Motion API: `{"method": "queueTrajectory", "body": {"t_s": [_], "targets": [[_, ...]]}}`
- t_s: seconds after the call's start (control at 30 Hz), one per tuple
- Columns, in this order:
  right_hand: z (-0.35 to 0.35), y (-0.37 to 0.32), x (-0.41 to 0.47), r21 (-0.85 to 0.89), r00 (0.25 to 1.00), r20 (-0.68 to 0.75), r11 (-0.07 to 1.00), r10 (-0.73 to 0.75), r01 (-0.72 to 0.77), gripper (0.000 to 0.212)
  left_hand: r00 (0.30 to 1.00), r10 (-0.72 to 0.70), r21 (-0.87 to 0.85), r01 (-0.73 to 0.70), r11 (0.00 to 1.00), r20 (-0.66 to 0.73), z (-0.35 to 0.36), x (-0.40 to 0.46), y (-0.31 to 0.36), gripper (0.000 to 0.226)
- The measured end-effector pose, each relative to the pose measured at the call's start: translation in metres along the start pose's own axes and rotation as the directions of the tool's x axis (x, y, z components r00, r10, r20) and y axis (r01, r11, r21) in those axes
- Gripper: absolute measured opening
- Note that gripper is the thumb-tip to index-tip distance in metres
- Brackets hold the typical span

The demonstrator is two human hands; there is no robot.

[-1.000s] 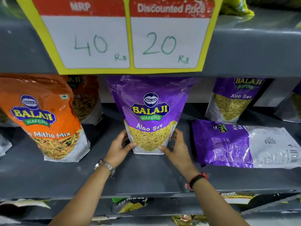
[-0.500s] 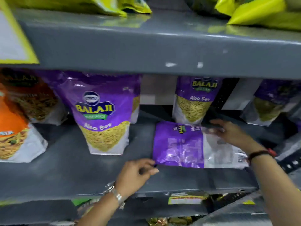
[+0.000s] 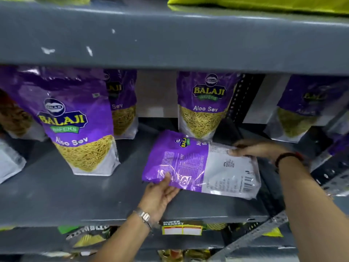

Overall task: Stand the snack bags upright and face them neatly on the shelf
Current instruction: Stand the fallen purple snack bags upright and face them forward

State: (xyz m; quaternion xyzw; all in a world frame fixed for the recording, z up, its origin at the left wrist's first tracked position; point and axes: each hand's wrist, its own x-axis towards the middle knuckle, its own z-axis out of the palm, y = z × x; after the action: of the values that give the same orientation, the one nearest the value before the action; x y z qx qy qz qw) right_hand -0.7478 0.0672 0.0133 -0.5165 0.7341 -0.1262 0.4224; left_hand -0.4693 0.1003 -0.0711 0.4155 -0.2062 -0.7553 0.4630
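Left hand (image 3: 160,193): clamped on the near purple corner of the fallen Aloo Sev bag (image 3: 200,165), thumb on top of the film, fingers tucked underneath; metal watch (image 3: 144,217) on the wrist.
Right hand (image 3: 255,148): fingertips pinching the far edge of the same bag, at the white printed end.
Fallen Aloo Sev bag: back side up, lying lengthwise across the grey shelf (image 3: 56,197), purple end to the left, white end with barcode to the right; near corner raised slightly off the shelf at the left hand.
Right wrist: dark band with a red bead (image 3: 287,157).
Front standing Aloo Sev bag (image 3: 75,125): upright to the left of the fallen bag, logo facing out, near the front of the shelf, apart from the fallen one.
Second standing bag (image 3: 123,108): just behind the front one, mostly hidden by it.
Middle standing Aloo Sev bag (image 3: 204,104): upright at the back of the shelf, right behind the fallen bag, front facing out.
Right standing bag (image 3: 302,110): upright further right, blurred and in shadow.
Orange-brown bag (image 3: 15,114): at the far left edge, partly cut off, too blurred to read.
Upper shelf edge (image 3: 170,40): grey with chipped paint, yellow-green packets (image 3: 264,4) lying on top.
Below: price label (image 3: 182,228) with yellow border on the shelf lip, more snack packets underneath, unclear.
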Motion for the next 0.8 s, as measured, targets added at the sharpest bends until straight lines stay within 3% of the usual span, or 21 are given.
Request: {"method": "queueTrajectory", "body": {"t_s": [0.17,0.3,0.43,0.47,0.53,0.6,0.63,0.67,0.73,0.8], "targets": [[0.027,0.007,-0.022,0.164,0.987,-0.077,0.975,-0.138,0.150,0.025,0.975,0.199,0.126,-0.211,0.969,0.101,0.006,0.002,0.039,0.021],[0.067,0.011,-0.028,0.347,0.938,-0.221,0.877,-0.268,0.332,0.016,0.896,0.370,0.170,-0.415,0.894,0.245,0.030,0.004,0.088,0.034],[0.117,0.012,-0.017,0.511,0.899,-0.332,0.746,-0.286,0.427,0.024,0.801,0.425,0.231,-0.548,0.804,0.422,0.054,0.009,0.117,0.021],[0.127,0.012,-0.014,0.534,0.894,-0.354,0.726,-0.274,0.434,0.027,0.789,0.421,0.243,-0.560,0.792,0.446,0.056,0.010,0.120,0.027],[0.139,0.014,-0.008,0.535,0.882,-0.393,0.716,-0.259,0.449,0.035,0.791,0.440,0.263,-0.573,0.776,0.425,0.047,0.019,0.117,0.046],[0.139,0.017,-0.004,0.493,0.864,-0.416,0.729,-0.282,0.475,0.046,0.786,0.482,0.302,-0.602,0.739,0.387,0.026,0.030,0.106,0.031],[0.135,0.019,-0.003,0.466,0.855,-0.417,0.735,-0.307,0.492,0.053,0.781,0.470,0.361,-0.613,0.703,0.410,0.013,0.035,0.098,0.015],[0.130,0.022,0.000,0.440,0.848,-0.406,0.740,-0.342,0.509,0.062,0.793,0.401,0.430,-0.593,0.681,0.458,0.002,0.037,0.087,0.013],[0.119,0.025,0.005,0.390,0.837,-0.327,0.744,-0.439,0.543,0.083,0.828,0.199,0.580,-0.518,0.628,0.524,-0.017,0.043,0.064,0.052],[0.112,0.022,0.009,0.369,0.831,-0.236,0.745,-0.503,0.556,0.087,0.870,0.101,0.692,-0.449,0.565,0.482,-0.023,0.049,0.043,0.072]]}}
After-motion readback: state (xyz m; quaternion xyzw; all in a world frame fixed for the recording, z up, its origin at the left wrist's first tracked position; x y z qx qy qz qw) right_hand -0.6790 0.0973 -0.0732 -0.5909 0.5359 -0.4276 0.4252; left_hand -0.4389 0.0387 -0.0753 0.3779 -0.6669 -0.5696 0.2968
